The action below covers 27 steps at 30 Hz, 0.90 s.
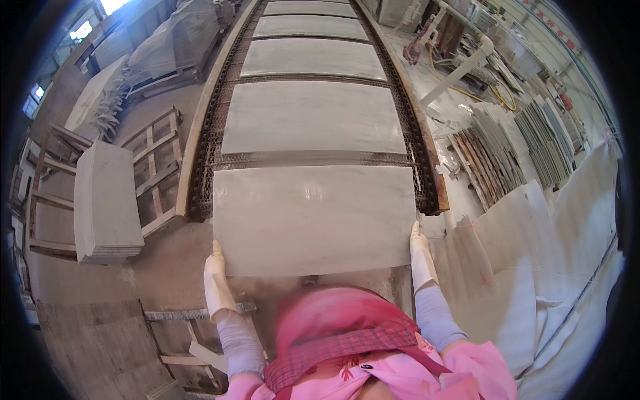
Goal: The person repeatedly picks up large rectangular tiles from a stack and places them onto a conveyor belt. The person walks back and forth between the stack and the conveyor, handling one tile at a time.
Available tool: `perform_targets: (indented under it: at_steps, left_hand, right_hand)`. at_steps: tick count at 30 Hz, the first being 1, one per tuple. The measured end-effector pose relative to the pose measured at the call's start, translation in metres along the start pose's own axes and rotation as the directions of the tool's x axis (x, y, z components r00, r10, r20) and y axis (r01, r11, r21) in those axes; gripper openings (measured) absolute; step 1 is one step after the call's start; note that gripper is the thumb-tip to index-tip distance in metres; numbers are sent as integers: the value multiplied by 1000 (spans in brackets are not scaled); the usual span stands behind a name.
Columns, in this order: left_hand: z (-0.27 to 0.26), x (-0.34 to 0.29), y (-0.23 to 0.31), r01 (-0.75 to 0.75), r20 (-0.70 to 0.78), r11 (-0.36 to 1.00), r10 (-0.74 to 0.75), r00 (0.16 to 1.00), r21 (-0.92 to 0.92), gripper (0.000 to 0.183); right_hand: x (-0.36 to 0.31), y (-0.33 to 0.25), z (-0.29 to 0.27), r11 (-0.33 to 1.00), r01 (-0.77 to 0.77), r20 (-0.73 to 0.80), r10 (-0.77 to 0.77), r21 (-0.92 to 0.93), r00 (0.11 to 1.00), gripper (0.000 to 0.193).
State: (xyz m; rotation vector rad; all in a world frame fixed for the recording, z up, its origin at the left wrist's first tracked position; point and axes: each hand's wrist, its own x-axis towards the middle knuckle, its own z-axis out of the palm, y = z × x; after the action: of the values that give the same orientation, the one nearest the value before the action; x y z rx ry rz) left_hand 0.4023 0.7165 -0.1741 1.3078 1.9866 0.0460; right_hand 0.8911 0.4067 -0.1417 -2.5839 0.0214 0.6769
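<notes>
A pale, glossy stone slab (pixel 313 207) lies level in front of me, its far part over the near end of a conveyor (pixel 267 160) and its near part jutting out toward my body. My left hand (pixel 215 267), in a cream glove, grips the slab's left edge near the front corner. On the opposite edge my right hand (pixel 420 250), gloved alike, has hold too. Both thumbs point forward along the sides; the other fingers are hidden under the slab. Just beyond it another slab (pixel 313 117) rests flat on the conveyor belt.
Further slabs lie along the conveyor. At left, a stack of slabs (pixel 107 200) leans on a wooden frame (pixel 157 173). A wooden pallet (pixel 190 360) sits low at left. Right of the conveyor are upright slab stacks (pixel 543 143), a yellow hose (pixel 503 100) and white sheeting (pixel 520 240).
</notes>
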Motion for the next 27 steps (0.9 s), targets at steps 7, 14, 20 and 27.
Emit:
perform_targets:
  at_steps: [7, 14, 20, 27]
  left_hand:
    - [0, -6, 4, -35, -6, 999, 35, 999, -13, 92]
    - [0, -4, 8, 25, -17, 999, -24, 1000, 49, 94]
    - [2, 7, -3, -12, -5, 999, 12, 1000, 37, 95]
    - [6, 20, -13, -42, -11, 999, 42, 999, 12, 97]
  right_hand:
    - [2, -3, 1, 1000, -6, -20, 6, -6, 1000, 93]
    - [2, -9, -4, 1000, -22, 31, 21, 10, 999, 93]
    - [-1, -9, -2, 999, -25, -22, 25, -28, 999, 92]
    - [12, -3, 7, 1000, 0, -23, 0, -19, 1000, 90]
